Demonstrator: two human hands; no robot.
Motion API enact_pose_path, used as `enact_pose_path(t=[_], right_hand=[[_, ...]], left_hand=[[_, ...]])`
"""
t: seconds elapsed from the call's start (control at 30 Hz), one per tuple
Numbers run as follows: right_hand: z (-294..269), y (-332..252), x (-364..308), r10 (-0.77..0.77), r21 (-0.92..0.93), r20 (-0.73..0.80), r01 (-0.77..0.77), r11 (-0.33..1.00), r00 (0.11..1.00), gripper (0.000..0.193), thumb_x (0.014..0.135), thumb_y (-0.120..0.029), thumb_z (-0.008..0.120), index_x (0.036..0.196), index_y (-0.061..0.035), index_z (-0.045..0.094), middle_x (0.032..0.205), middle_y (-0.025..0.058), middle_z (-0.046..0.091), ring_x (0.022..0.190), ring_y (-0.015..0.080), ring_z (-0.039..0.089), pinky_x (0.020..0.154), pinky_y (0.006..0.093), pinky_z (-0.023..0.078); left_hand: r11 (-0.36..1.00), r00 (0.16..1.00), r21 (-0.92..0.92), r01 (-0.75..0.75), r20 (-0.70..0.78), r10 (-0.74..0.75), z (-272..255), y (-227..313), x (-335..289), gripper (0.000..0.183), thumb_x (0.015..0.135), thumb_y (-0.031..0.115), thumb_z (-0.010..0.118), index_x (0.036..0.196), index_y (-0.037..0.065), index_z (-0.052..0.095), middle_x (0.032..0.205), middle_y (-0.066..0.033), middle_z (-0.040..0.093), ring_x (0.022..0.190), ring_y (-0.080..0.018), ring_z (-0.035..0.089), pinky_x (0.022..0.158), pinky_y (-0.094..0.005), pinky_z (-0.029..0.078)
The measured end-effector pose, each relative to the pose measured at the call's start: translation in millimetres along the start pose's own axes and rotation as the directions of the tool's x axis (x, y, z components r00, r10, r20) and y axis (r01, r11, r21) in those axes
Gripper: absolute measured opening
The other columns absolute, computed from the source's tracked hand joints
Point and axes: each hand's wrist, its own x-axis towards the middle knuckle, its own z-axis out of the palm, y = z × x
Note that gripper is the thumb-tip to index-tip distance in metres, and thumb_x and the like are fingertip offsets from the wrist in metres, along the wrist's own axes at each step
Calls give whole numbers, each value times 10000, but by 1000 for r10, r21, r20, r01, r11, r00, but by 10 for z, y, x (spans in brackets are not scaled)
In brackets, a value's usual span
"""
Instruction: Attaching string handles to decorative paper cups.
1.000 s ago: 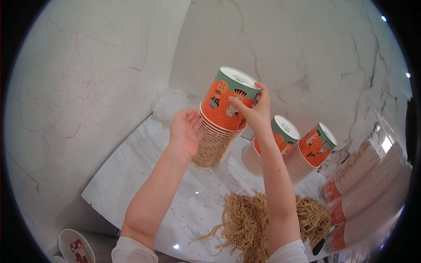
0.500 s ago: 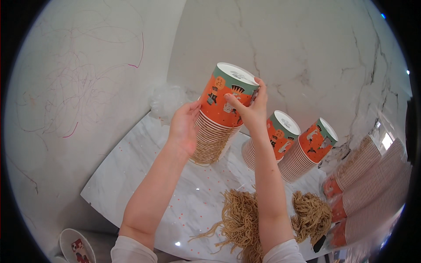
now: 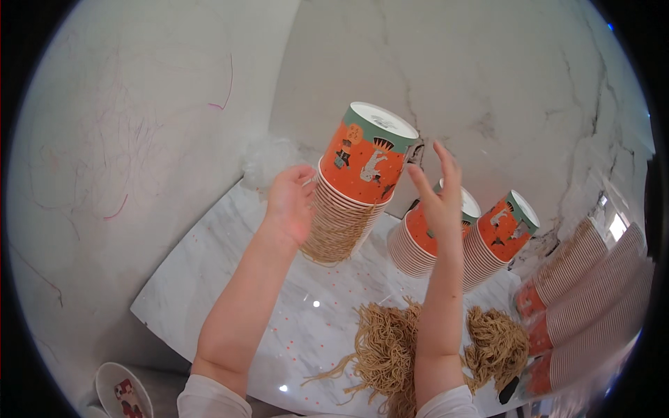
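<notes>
A tall stack of upside-down paper cups (image 3: 366,164) stands before me, its top cup orange and green with printed figures. Thin tan twine (image 3: 334,230) lies around the lower rims. At the stack's left side, my left hand (image 3: 291,202) has its fingers curled close to the rims; what they hold, if anything, is hidden. My right hand (image 3: 442,191) is off to the right of the stack, fingers apart and holding nothing. Behind it are two shorter cup stacks, one partly covered by the hand, the other stack (image 3: 502,226) farther right.
Two bundles of tan twine, a left bundle (image 3: 387,345) and a right bundle (image 3: 496,341), lie on the marble-patterned table (image 3: 230,258). Long cup stacks in clear plastic (image 3: 578,299) lie at right. Crumpled clear plastic (image 3: 268,164) sits by the wall; a white bin (image 3: 104,380) stands lower left.
My right hand has let go of the top cup and moved right, its fingers opening. My left hand stays beside the stack, which shows little change.
</notes>
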Motion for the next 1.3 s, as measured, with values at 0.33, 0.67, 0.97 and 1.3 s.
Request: enact_pose_path(t=[0.33,0.67,0.97,1.3], right_hand=[[-679,672,-245,268,-315,-14,-259,913,963,430,772,-237,812,1131,-25,706,1299,204,595,1224,355,551,1017,425,446],[-714,804,-231,506,-112,84,-497,861,858,286,723,-124,821,945,27,721,864,152,712,757,192,675,702,336,533],[-707,828,-234,393,-180,52,-378,908,918,238,728,-84,795,911,45,713,839,144,718,762,200,681,716,329,521],[-695,933,-260,311,-157,-74,-319,935,948,220,743,-57,780,927,37,708,896,136,715,816,218,674,764,334,520]], left_hand=[[445,943,833,-329,262,206,-63,-47,51,632,955,224,564,1512,27,340,1401,-138,542,1270,-231,533,1046,-388,422],[53,974,974,-221,218,59,-51,98,-86,375,952,143,511,1278,-17,607,1162,-196,693,1099,-300,659,959,-370,492],[-233,946,933,-273,304,113,-94,70,-165,334,959,201,474,1163,37,682,1082,-157,712,1020,-324,665,898,-407,508],[-329,941,892,-311,338,27,2,43,-349,311,965,279,520,1119,63,682,981,-139,707,943,-323,666,826,-423,513]])
